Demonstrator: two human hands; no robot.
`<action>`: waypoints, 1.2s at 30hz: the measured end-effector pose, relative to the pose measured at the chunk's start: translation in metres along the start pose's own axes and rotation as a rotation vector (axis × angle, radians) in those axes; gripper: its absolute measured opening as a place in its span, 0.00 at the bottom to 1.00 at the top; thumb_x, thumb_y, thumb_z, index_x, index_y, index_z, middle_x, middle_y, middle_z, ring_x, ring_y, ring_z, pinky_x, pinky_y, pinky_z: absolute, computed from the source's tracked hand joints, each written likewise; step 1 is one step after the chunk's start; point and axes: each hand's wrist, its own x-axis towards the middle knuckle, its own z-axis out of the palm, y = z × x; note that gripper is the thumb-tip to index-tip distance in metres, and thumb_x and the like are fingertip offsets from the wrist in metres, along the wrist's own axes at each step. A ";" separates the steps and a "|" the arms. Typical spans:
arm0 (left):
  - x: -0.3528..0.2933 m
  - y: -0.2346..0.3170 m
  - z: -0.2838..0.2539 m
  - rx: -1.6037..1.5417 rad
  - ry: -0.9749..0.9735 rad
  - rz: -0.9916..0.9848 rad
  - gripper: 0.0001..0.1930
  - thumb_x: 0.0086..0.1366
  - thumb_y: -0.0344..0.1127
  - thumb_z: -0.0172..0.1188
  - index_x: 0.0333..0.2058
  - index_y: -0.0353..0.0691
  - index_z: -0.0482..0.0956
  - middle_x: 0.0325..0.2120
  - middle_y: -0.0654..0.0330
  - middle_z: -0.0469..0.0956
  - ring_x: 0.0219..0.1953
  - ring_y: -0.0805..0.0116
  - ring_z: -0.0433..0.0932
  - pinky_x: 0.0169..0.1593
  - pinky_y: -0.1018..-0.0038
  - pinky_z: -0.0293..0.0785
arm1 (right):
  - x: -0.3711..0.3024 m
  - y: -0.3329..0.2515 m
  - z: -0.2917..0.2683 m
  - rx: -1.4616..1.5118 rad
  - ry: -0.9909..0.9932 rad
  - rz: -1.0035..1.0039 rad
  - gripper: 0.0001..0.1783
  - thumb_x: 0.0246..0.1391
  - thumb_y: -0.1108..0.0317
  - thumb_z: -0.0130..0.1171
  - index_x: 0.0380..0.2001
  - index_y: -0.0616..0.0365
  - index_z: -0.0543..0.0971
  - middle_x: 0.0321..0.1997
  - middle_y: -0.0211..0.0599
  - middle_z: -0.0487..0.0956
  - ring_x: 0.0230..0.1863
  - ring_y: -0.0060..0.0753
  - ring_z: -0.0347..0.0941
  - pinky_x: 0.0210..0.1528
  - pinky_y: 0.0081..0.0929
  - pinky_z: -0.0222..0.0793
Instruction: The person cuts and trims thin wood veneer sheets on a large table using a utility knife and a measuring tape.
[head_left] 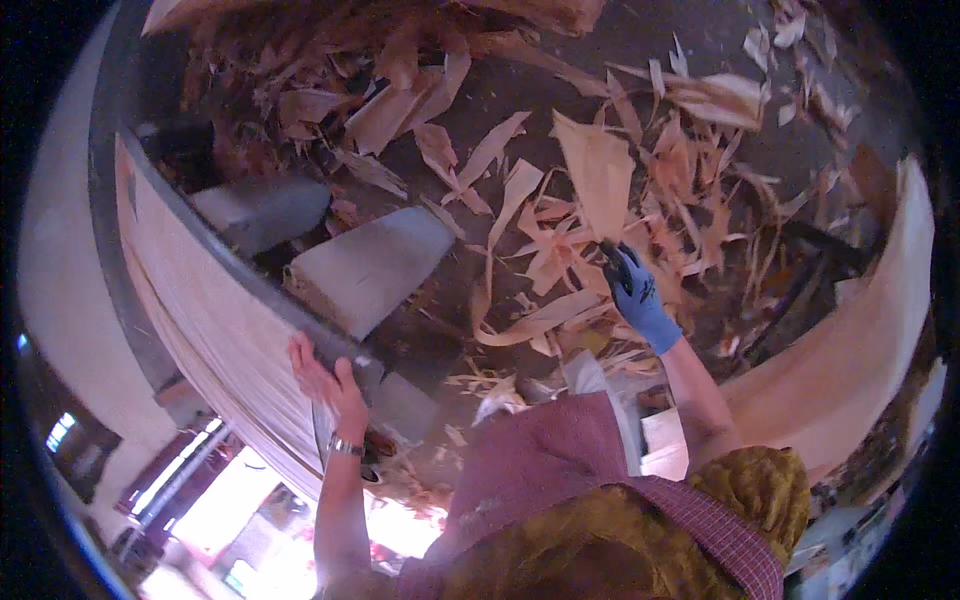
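My right hand [637, 296], in a blue glove with dark fingertips, grips the narrow lower end of a pale wood veneer piece [597, 170]. The piece widens away from me, above a heap of veneer scraps [690, 190]. My left hand [332, 388] is bare, with a metal-banded watch [346, 445] on the wrist. Its fingers are stretched out beside a stack of long pale veneer sheets [215, 290]; whether they touch the stack I cannot tell.
Two grey blocks [375, 265] jut out beside the stack's dark edge. A large curved veneer sheet [850, 350] lies at the right. More shavings [400, 90] are piled at the far side. Bright light comes from the lower left.
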 end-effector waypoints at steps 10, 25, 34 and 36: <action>0.007 0.021 -0.034 -0.025 0.010 -0.075 0.42 0.58 0.52 0.62 0.66 0.41 0.57 0.66 0.48 0.55 0.69 0.48 0.50 0.69 0.51 0.40 | 0.216 -0.394 -0.118 0.151 -0.276 -0.575 0.19 0.58 0.71 0.56 0.53 0.61 0.74 0.53 0.52 0.74 0.55 0.48 0.72 0.56 0.35 0.66; 0.372 -0.104 -0.161 -1.821 0.706 -0.569 0.14 0.66 0.39 0.56 0.49 0.47 0.74 0.30 0.72 0.66 0.26 0.78 0.63 0.28 0.81 0.63 | 0.395 -0.573 0.022 0.059 -0.694 -0.921 0.19 0.57 0.69 0.56 0.53 0.56 0.75 0.59 0.50 0.71 0.61 0.50 0.67 0.61 0.37 0.64; -0.001 -0.415 -0.268 0.020 0.487 -1.286 0.23 0.61 0.47 0.61 0.48 0.34 0.78 0.49 0.48 0.77 0.51 0.58 0.76 0.52 0.63 0.74 | 0.507 -0.229 0.094 -0.485 -1.065 -0.074 0.15 0.61 0.64 0.50 0.48 0.56 0.77 0.41 0.51 0.80 0.39 0.49 0.78 0.45 0.39 0.73; 0.029 -0.391 -0.224 0.038 0.496 -1.429 0.26 0.62 0.49 0.60 0.51 0.34 0.74 0.52 0.47 0.74 0.53 0.57 0.72 0.54 0.64 0.70 | 0.522 -0.142 0.123 -0.699 -1.162 -0.235 0.15 0.61 0.64 0.48 0.46 0.56 0.78 0.40 0.53 0.80 0.38 0.50 0.78 0.43 0.39 0.74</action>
